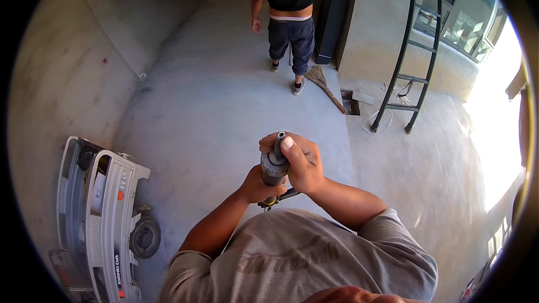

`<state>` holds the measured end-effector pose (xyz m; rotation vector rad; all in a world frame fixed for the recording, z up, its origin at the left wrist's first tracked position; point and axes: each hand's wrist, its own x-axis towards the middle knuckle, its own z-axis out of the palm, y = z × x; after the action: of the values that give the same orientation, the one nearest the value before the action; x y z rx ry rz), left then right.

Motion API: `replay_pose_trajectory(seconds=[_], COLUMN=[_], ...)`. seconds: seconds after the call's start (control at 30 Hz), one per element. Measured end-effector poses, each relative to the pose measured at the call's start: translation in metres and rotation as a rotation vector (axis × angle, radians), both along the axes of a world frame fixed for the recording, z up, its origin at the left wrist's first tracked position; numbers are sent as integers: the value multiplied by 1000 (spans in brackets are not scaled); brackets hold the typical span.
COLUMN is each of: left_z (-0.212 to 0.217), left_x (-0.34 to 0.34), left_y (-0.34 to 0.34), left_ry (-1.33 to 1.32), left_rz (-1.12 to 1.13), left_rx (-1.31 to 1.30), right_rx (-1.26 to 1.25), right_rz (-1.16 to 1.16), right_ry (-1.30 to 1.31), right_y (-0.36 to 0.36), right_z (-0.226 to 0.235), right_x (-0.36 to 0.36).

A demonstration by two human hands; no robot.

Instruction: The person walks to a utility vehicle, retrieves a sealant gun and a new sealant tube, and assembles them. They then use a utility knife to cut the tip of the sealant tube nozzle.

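In front of my chest I hold a dusty grey cylindrical tool [274,169] upright, its hollow tapered tip pointing up. A thick ring sits below the tip. My left hand [261,187] is closed round the lower part of the barrel. Higher up, my right hand [302,160] grips the tip, with its thumb pressed against the side near the opening. A black bar and a bit of yellow show below my hands. The rest of the tool is hidden, so I cannot tell its exact kind.
Ahead, a person in black [291,0] walks away, one hand on a tall dark cabinet [332,25]. A broom [324,85] lies by a floor pit [351,102]. To the right a black ladder [401,73] leans near windows. At left stands a silver-grey wheeled cart [104,224].
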<state>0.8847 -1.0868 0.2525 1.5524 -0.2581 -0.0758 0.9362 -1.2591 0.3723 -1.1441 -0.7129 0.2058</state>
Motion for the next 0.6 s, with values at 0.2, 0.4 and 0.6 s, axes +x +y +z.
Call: replay_pose_trajectory(seconds=[0.2, 0.4, 0.6], left_z=[-7, -23, -22], left_x=[-94, -196, -282], left_y=[94, 205, 302], left_ry=[-24, -237, -239], left_rz=[51, 142, 356], left_rx=[-57, 158, 167], right_rx=[71, 131, 95], right_rz=[270, 651, 626], right_ry=[-143, -222, -436], right_y=[101, 214, 342], right_z=[-16, -35, -40], right_x=[-60, -146, -207])
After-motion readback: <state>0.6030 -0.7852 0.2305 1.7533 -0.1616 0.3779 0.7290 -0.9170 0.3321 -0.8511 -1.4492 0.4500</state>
